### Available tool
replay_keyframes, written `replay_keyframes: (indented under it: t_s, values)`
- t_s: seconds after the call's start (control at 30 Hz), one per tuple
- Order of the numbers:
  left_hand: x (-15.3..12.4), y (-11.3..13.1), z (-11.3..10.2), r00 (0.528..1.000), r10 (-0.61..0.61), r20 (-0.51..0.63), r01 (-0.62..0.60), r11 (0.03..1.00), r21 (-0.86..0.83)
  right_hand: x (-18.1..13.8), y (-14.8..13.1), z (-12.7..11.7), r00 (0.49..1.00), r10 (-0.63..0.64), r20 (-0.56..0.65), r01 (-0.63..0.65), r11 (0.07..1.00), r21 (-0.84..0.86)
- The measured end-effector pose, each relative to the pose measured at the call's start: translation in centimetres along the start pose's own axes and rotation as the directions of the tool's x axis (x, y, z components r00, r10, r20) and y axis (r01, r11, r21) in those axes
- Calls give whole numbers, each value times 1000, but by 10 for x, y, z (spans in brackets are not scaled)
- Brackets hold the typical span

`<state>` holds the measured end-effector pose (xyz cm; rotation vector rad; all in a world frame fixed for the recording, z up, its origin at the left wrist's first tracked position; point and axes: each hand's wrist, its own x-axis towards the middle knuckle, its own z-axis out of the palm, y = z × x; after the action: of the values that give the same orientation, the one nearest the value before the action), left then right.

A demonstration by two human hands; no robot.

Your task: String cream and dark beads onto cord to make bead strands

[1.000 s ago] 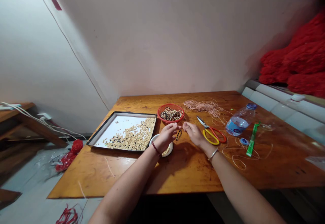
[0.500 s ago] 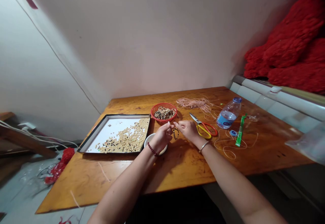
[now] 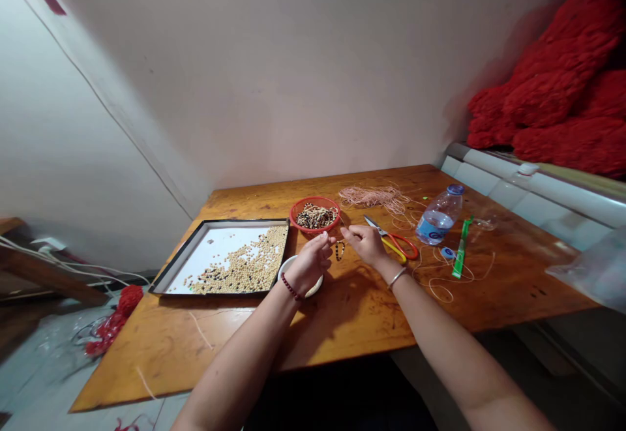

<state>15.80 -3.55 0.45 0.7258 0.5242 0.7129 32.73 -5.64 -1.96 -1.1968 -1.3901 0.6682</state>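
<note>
Tabletop (image 3: 235,326) — bead strand (image 3: 339,250) vertical

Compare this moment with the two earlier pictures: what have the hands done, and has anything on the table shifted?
The left hand and right hand, almost touching a second ago, have drawn slightly apart, both still pinching the beaded thread that hangs between them. Nothing was taken up or let go. The tray, red bowl, scissors and bottle lie as before.
</note>
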Motion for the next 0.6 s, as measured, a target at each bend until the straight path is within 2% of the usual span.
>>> replay_keyframes:
  t_s: [0.07,0.2,0.27,0.37,0.43,0.6]
  values:
    - [0,-1,1,999,34,-25,-33,999,12,3,-1,-1,994,67,90,-81,984,159]
    - [3,-3,1,992,62,-113,-51,994,99,3,-5,-3,973,108,204,-165,942,291]
    - [4,-4,0,990,62,-126,-44,989,142,2,-7,-4,953,177,244,-270,862,429]
    - [5,-5,-3,993,73,-93,-53,978,199,1,-9,-4,906,281,315,-420,680,601]
    - [5,-6,-4,993,94,-72,-73,964,254,0,-8,-3,899,290,328,-437,638,634]
    - [5,-8,-4,977,192,-96,-141,911,387,1,0,0,918,287,275,-398,667,630]
